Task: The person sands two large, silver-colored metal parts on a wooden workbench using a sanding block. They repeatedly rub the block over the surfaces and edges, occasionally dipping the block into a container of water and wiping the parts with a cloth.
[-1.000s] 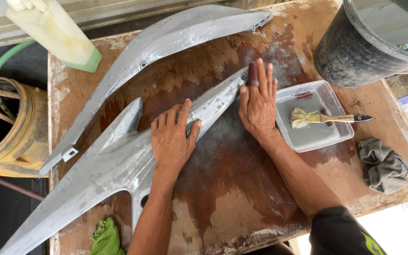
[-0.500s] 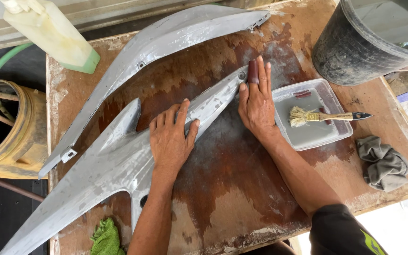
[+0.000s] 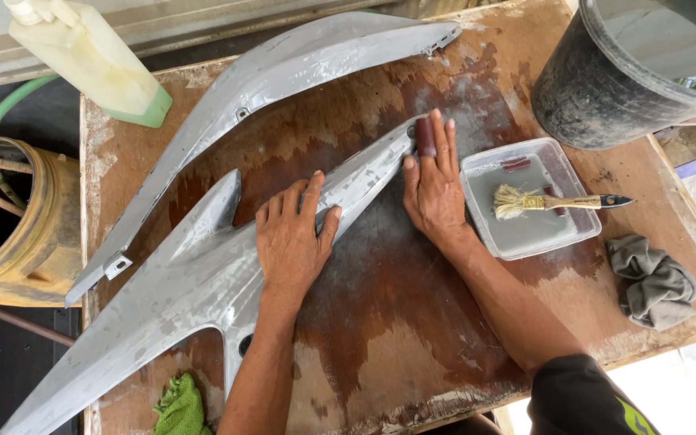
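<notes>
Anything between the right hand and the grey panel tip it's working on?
Only a small dark reddish pad under the right hand's fingertips, pressed on the narrow tip of the grey panel. Nothing else visible intervenes. The left hand lies flat directly on the panel further down.

Worn brown wooden table (image 3: 380,346), wet and stained, pale scuffs at edges. Dark floor (image 3: 10,370) at left. Grey ledge (image 3: 203,32) along top. Bright daylight on ground (image 3: 686,387) at lower right.
</notes>
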